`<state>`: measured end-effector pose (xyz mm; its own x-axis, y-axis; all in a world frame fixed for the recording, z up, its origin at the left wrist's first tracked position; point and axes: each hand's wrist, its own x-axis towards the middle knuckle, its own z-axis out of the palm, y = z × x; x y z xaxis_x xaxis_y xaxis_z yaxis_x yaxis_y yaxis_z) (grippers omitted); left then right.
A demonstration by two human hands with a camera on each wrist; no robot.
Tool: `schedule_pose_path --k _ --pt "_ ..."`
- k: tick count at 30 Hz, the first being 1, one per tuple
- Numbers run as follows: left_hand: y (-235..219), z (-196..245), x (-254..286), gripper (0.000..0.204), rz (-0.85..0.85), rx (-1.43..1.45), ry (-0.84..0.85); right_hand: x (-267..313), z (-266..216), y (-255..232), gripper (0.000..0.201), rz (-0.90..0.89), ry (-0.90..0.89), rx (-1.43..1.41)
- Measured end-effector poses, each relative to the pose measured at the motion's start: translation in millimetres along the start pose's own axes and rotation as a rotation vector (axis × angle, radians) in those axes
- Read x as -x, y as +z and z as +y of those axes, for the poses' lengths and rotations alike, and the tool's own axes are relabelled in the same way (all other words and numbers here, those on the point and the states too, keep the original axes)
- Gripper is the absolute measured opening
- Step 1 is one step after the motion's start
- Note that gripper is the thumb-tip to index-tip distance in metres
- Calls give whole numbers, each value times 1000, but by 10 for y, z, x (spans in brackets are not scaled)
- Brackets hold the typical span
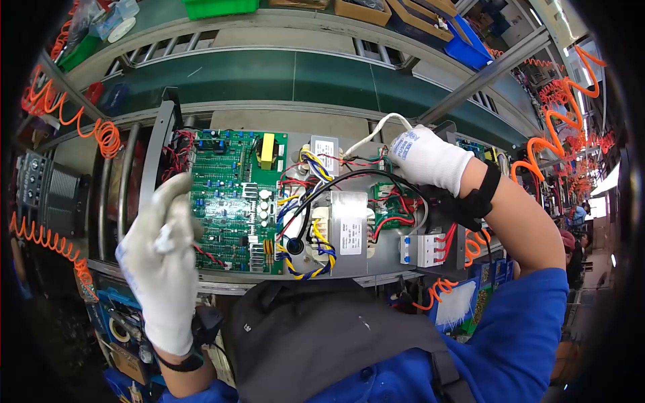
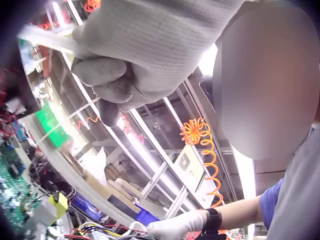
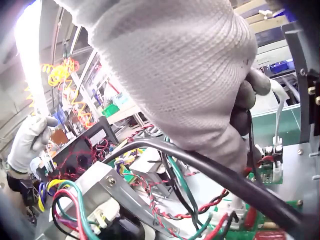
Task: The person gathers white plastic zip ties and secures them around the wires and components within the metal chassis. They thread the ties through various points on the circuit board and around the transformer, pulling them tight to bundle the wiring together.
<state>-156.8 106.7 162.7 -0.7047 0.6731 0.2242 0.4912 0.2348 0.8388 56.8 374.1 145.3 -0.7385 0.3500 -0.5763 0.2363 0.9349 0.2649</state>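
Observation:
My gloved right hand is above the right part of an open electronics chassis, fingers curled around a white cable that arches over from the board side. In the right wrist view a thin black wire hangs by those fingertips, and the white cable drops towards a small connector. My gloved left hand is raised over the left edge of a green circuit board. Its fingers curl in the left wrist view, where a blurred pale strip sticks out from them.
Across the chassis run a thick black cable, a labelled transformer and twisted yellow-blue wires. A breaker block sits at lower right. Orange coiled hoses hang at both sides. Behind lies a green conveyor belt.

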Motion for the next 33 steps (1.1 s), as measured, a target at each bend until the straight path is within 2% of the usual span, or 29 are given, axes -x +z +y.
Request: schedule_pose_path --k 3,5,6,7,9,11,12,14,16,17,18,19,20,26,27,29,31,33 --pt "-99 -153 82 26 45 106 -107 13 -14 34 14 26 -23 126" --pt "-36 -116 104 25 -79 81 3 -49 -32 -18 17 40 20 130" --pt "32 -145 102 24 -201 72 54 -72 -49 -56 17 40 16 148" --pt "170 -175 104 23 -279 42 194 -74 -73 -88 19 18 59 44" --pt "515 -404 125 23 -346 97 282 -50 -90 -71 24 22 106 -162" --pt "637 -502 102 21 -346 -67 254 -37 -79 16 23 45 148 -172" --pt "629 -528 89 21 -350 -63 272 -20 -48 96 21 120 157 -147" --pt "581 -566 80 22 -420 -48 126 -27 -38 150 20 152 180 -155" --pt "541 -546 80 22 -444 -57 102 -114 -59 260 17 179 208 -127" --pt "526 -532 89 22 -455 -34 91 -119 -93 214 16 262 266 -241" --pt "535 -564 110 23 -428 9 151 -149 -27 270 15 222 265 -448" --pt "553 -588 144 23 -437 65 90 -191 39 326 15 179 264 -653" --pt "581 -607 155 24 -435 65 105 -187 39 285 17 120 330 -762" --pt "649 -680 221 28 -461 48 57 -220 40 409 24 139 440 -971" --pt "666 -715 216 28 -459 34 60 -213 52 413 24 146 433 -981" --pt "664 -764 192 28 -426 24 88 -209 43 376 25 187 240 -878" --pt "657 -734 154 26 -467 -4 37 -190 13 288 24 165 256 -827" --pt "714 -755 164 26 -413 5 118 -215 72 421 24 258 148 -758"
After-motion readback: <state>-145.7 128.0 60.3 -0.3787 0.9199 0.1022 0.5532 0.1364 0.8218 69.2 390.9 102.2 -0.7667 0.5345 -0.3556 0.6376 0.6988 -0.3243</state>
